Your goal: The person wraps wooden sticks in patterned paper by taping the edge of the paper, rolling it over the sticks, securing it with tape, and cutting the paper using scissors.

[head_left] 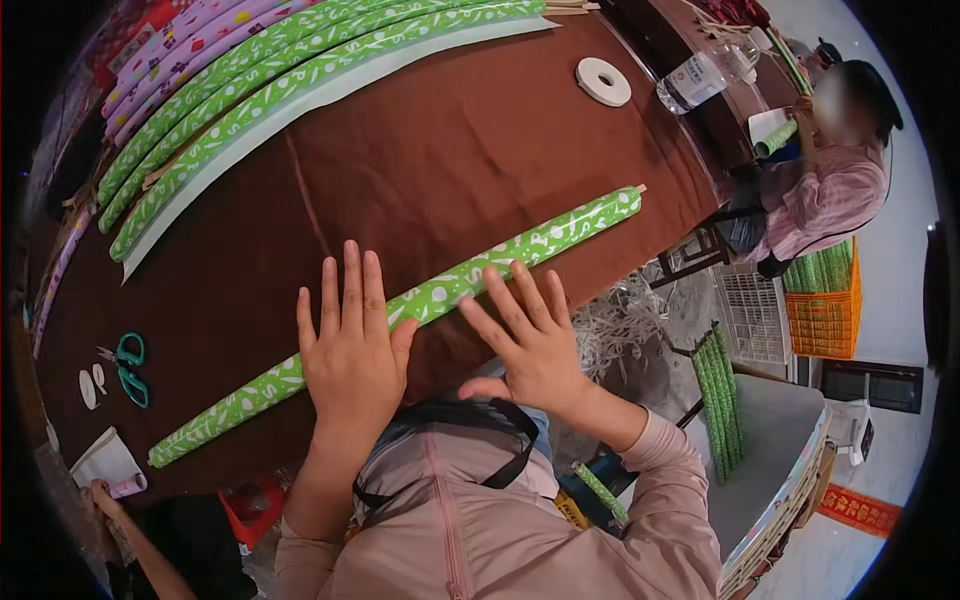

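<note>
A long green patterned roll (540,240) lies diagonally across the brown cloth of the table (450,130). On its middle part rests my left hand (350,340), palm down with the fingers spread. My right hand (525,340) is also spread, its fingertips at the near edge of the roll, to the right of my left hand. Neither hand is wrapped round anything. A thin stick end shows at the roll's right tip.
Green patterned sheets (330,65) and purple ones (190,50) lie at the back left. Teal scissors (130,370) are at the left, a tape roll (603,82) and bottle (705,75) at the back right. One person sits right; another's arm (140,535) is lower left.
</note>
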Demonstrator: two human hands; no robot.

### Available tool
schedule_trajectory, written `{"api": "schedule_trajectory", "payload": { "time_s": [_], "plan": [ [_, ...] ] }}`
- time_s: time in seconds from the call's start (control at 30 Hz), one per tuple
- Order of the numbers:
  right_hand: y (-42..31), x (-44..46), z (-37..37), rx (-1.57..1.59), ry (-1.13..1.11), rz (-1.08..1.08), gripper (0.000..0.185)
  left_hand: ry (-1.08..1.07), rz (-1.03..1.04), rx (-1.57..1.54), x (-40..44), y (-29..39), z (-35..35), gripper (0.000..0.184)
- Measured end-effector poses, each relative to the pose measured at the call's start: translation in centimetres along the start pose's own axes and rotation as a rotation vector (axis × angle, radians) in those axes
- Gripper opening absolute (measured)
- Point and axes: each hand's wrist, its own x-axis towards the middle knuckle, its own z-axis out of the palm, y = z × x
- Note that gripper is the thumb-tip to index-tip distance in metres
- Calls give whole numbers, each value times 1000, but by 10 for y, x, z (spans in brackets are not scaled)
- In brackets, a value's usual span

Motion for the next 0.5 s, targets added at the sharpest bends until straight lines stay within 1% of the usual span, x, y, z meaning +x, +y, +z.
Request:
{"api": "schedule_trajectory", "payload": {
  "time_s": [0.1,0.2,0.33,0.47,0.5],
  "plan": [
    [13,8,-6,-41,51,57,86,-18,2,33,0,1,-1,64],
    [22,8,-9,-106,-36,81,85,-29,0,32,0,1,-2,65],
    [34,-1,-11,-218,-33,94,80,-31,-5,4,1,0,-2,65],
    [41,-12,-10,-251,-24,103,83,-39,-15,-1,2,0,-2,66],
    [42,-14,-9,-214,10,139,84,-40,-19,2,2,0,-2,66]
  ]
}}
